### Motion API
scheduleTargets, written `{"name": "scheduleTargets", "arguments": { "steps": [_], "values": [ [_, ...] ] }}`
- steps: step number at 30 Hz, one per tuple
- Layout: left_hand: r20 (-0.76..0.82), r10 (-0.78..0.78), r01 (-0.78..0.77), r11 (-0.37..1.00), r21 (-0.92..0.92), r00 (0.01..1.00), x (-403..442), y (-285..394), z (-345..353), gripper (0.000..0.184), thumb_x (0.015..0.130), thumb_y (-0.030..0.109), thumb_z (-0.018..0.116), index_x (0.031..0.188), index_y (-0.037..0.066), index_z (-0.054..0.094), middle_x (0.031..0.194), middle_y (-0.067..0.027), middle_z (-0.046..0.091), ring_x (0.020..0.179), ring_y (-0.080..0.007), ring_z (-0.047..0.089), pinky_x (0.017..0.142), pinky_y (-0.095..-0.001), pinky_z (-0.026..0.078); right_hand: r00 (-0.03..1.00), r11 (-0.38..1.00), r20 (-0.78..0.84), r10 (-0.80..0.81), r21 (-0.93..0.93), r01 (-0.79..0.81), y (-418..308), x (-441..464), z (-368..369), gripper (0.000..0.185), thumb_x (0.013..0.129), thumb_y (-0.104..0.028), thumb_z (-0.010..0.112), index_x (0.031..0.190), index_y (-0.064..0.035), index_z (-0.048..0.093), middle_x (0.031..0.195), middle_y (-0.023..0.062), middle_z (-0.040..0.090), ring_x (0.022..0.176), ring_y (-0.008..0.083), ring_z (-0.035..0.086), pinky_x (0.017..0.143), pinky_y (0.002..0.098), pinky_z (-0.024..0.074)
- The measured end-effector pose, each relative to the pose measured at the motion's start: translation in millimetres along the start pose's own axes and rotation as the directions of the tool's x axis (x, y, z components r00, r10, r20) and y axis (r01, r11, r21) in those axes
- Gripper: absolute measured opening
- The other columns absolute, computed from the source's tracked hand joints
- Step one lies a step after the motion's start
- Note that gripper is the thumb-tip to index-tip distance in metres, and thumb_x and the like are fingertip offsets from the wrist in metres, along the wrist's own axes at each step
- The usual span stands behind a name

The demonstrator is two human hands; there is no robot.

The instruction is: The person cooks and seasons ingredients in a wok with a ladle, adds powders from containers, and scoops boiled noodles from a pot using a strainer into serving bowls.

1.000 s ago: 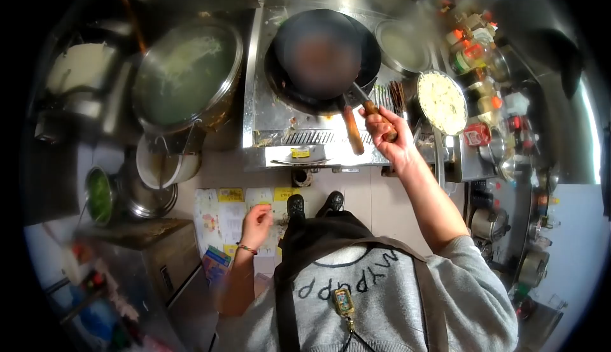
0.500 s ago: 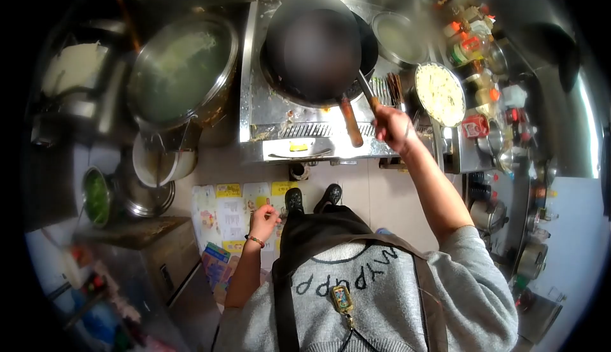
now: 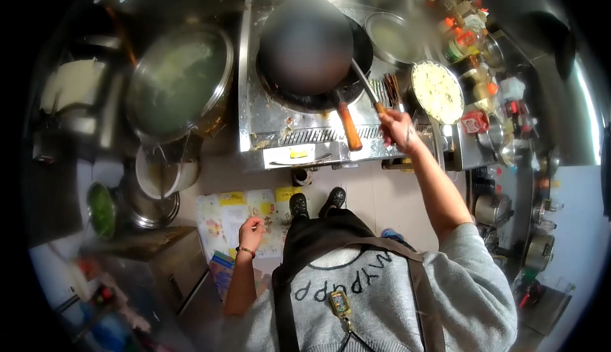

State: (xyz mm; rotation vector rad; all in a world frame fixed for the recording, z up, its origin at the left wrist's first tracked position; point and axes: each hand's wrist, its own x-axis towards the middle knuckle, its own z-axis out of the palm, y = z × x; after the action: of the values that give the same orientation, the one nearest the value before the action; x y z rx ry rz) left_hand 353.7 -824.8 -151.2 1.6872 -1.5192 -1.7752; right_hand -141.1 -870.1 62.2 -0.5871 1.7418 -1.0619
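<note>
My right hand [image 3: 399,130] is closed around the wooden grip of a long metal-shafted cooking utensil [image 3: 366,83]. Its shaft runs up and left into the wok [image 3: 287,100] on the stove, where a grey blur hides the working end and most of what is inside. The wok's own orange-brown wooden handle [image 3: 349,127] points toward me, left of my right hand, and neither hand touches it. Low on the left, my left hand [image 3: 252,231] hangs over the floor with its fingers curled in. Nothing shows in its fingers.
A large pot of cloudy liquid [image 3: 175,88] stands left of the stove [image 3: 254,123]. To the right are a pan of pale shredded food [image 3: 437,91], a round lidded or shallow pan [image 3: 394,39], and several seasoning bottles [image 3: 468,37]. Printed sheets [image 3: 219,215] cover part of the floor.
My left hand has shifted slightly left and down. My right hand keeps hold of the utensil and sits a little lower in view. The camera's view has shifted slightly.
</note>
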Motion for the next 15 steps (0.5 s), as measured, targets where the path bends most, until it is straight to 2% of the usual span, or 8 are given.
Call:
{"name": "scheduleTargets", "arguments": {
  "steps": [1, 3, 4, 6, 7, 11, 13, 15],
  "values": [
    [-0.022, -0.026, 0.026, 0.999, -0.023, 0.999, -6.7, 12.5, 1.1, 0.012, 0.088, 0.011, 0.056, 0.096, 0.002, 0.060, 0.084, -0.0072, 0.063, 0.071, -0.0156, 0.066, 0.060, -0.0266, 0.049, 0.986, 0.949, 0.084, 0.146, 0.270, -0.164, 4.2, -6.1, 7.6, 0.018, 0.093, -0.018, 0.050, 0.102, -0.0024, 0.051, 0.063, 0.0006, 0.048, 0.041, 0.0082, 0.039, 0.034, 0.0228, 0.0392],
    [-0.017, -0.071, 0.070, 0.993, -0.091, 0.997, -8.3, 12.7, 1.8, 0.013, 0.089, 0.012, 0.057, 0.098, 0.003, 0.060, 0.086, -0.0071, 0.063, 0.071, -0.0159, 0.066, 0.060, -0.0264, 0.049, 0.912, 0.623, 0.345, 0.222, 0.669, -0.405, 10.4, -15.7, 11.3, 0.017, 0.095, -0.018, 0.048, 0.103, -0.0024, 0.048, 0.067, 0.0020, 0.046, 0.043, 0.0050, 0.034, 0.033, 0.0166, 0.0335],
    [0.004, -0.077, 0.077, 0.992, -0.101, 0.997, -6.9, 2.9, 6.8, 0.013, 0.089, 0.012, 0.057, 0.098, 0.003, 0.060, 0.086, -0.0068, 0.063, 0.071, -0.0157, 0.066, 0.059, -0.0263, 0.049, 0.863, 0.379, 0.467, 0.194, 0.776, -0.505, 14.8, -17.7, 11.1, 0.022, 0.095, -0.017, 0.047, 0.108, 0.0002, 0.047, 0.069, 0.0024, 0.045, 0.044, 0.0038, 0.033, 0.033, 0.0142, 0.0313],
    [0.052, -0.091, 0.096, 0.989, -0.112, 0.995, -2.9, -13.2, 9.7, 0.013, 0.089, 0.012, 0.057, 0.098, 0.002, 0.060, 0.085, -0.0062, 0.063, 0.072, -0.0154, 0.066, 0.059, -0.0260, 0.049, 0.797, 0.127, 0.604, 0.015, 0.790, -0.600, 8.9, -28.0, 5.7, 0.034, 0.096, -0.017, 0.045, 0.120, 0.0073, 0.042, 0.070, 0.0034, 0.044, 0.044, 0.0018, 0.032, 0.032, 0.0117, 0.0279],
    [0.057, -0.108, 0.115, 0.985, -0.128, 0.993, -5.9, -3.2, 14.2, 0.013, 0.088, 0.012, 0.059, 0.095, 0.001, 0.059, 0.083, -0.0059, 0.062, 0.071, -0.0149, 0.066, 0.059, -0.0258, 0.049, 0.821, 0.139, 0.570, 0.018, 0.812, -0.567, 2.4, -35.9, 4.3, 0.044, 0.096, -0.017, 0.045, 0.127, 0.0122, 0.035, 0.070, 0.0034, 0.043, 0.043, 0.0015, 0.031, 0.031, 0.0116, 0.0276],
    [0.073, -0.078, 0.086, 0.990, -0.109, 0.994, -5.9, 1.9, 22.4, 0.011, 0.086, 0.012, 0.060, 0.087, 0.001, 0.058, 0.073, -0.0061, 0.063, 0.068, -0.0140, 0.065, 0.059, -0.0254, 0.049, 0.884, 0.493, 0.455, 0.107, 0.748, -0.444, -11.8, -72.4, -5.9, 0.037, 0.095, -0.020, 0.046, 0.124, 0.0021, 0.043, 0.070, 0.0031, 0.045, 0.041, 0.0016, 0.031, 0.032, 0.0124, 0.0286],
    [0.092, -0.046, 0.051, 0.997, -0.060, 0.995, 0.6, -3.7, 24.1, 0.010, 0.085, 0.011, 0.061, 0.083, 0.002, 0.058, 0.069, -0.0058, 0.063, 0.066, -0.0129, 0.064, 0.059, -0.0250, 0.049, 0.964, 0.854, 0.210, 0.162, 0.460, -0.243, -33.5, -92.9, 5.6, 0.029, 0.093, -0.019, 0.050, 0.117, -0.0014, 0.051, 0.068, 0.0026, 0.049, 0.040, 0.0035, 0.035, 0.035, 0.0178, 0.0353],
    [0.079, 0.052, -0.049, 0.998, -0.045, 0.995, 13.1, -26.2, 32.5, 0.013, 0.083, 0.010, 0.064, 0.075, 0.003, 0.056, 0.065, -0.0060, 0.062, 0.058, -0.0111, 0.060, 0.055, -0.0250, 0.047, 0.996, 0.983, 0.059, 0.061, 0.170, -0.070, -27.2, -91.7, 9.8, 0.023, 0.091, -0.016, 0.054, 0.109, -0.0018, 0.056, 0.063, 0.0013, 0.050, 0.040, 0.0068, 0.041, 0.037, 0.0234, 0.0397]
  ]
}}
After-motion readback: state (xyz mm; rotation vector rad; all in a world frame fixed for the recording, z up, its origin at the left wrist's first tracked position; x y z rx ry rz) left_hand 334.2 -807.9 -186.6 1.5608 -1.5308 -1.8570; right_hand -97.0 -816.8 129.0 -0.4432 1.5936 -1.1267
